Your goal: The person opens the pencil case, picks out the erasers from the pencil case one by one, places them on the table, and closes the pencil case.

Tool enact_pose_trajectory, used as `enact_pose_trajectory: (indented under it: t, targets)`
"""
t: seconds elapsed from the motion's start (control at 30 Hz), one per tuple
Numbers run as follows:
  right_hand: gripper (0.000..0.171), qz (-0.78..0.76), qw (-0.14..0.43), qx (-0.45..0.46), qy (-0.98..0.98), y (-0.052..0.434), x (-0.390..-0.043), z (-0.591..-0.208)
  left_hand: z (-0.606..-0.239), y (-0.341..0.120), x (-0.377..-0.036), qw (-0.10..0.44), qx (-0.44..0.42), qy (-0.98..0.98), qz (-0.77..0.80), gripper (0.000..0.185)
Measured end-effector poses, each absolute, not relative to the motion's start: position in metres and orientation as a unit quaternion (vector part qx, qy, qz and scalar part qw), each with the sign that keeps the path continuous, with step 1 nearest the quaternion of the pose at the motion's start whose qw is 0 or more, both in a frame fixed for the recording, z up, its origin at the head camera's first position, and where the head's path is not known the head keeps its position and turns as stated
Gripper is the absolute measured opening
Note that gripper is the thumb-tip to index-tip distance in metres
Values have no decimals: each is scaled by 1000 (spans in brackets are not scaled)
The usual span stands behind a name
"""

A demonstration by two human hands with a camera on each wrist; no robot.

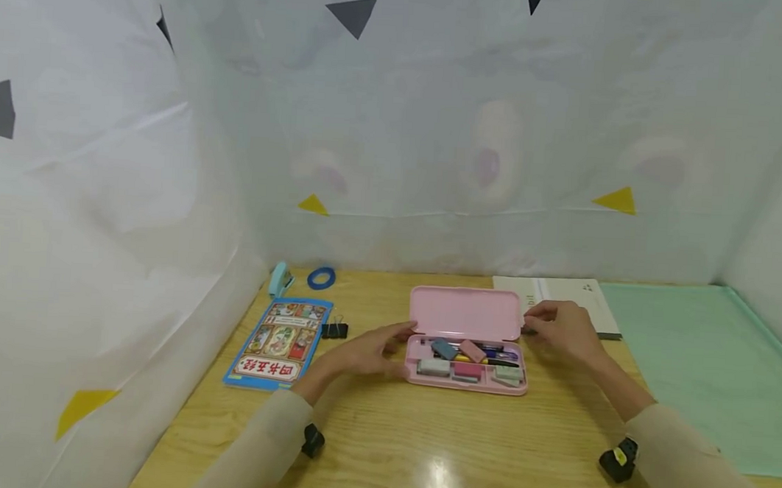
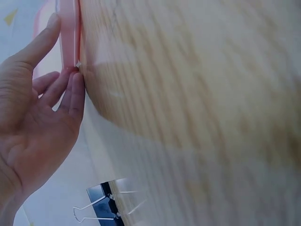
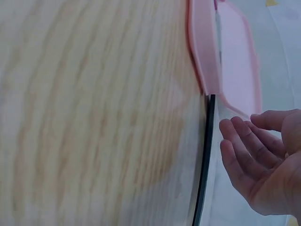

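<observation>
A pink pencil case (image 1: 411,378) lies with its lid (image 1: 465,312) tipped back on the table. Pens, a blue eraser (image 1: 444,348), a pink eraser (image 1: 472,351) and several other small blocks fill its base. At the case's left end is my left hand (image 1: 367,351), its thumb and fingers spread apart; in the left wrist view they touch the pink side. My right hand (image 1: 564,330) is beside the lid's right edge, fingers loosely bent and nothing visible in them. In the right wrist view its thumb tip is at the lid's corner; contact is hard to tell.
A blue-edged book (image 1: 278,341), a black binder clip (image 1: 335,330), a light blue stapler (image 1: 280,279) and a blue tape roll (image 1: 321,278) are on the left. Behind my right hand lies a white notebook (image 1: 561,288); a green mat (image 1: 710,364) covers the right side.
</observation>
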State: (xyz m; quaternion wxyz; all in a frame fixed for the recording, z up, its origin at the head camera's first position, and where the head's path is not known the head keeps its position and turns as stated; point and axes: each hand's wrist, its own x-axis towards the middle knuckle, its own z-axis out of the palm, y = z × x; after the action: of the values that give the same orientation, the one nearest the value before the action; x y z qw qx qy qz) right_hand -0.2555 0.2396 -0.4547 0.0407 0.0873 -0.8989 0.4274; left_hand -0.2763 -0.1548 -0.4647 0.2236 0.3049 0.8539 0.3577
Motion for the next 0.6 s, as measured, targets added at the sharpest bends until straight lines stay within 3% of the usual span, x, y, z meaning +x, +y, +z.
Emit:
enact_pose_trajectory:
  t: [0.33, 0.6]
  targets:
    - [34, 515, -40, 138, -845, 229, -237, -448, -466, -157, -282, 277, 294, 821, 404, 94]
    - [30, 455, -50, 157, -875, 203, -237, -448, -463, -157, -284, 299, 296, 808, 413, 95]
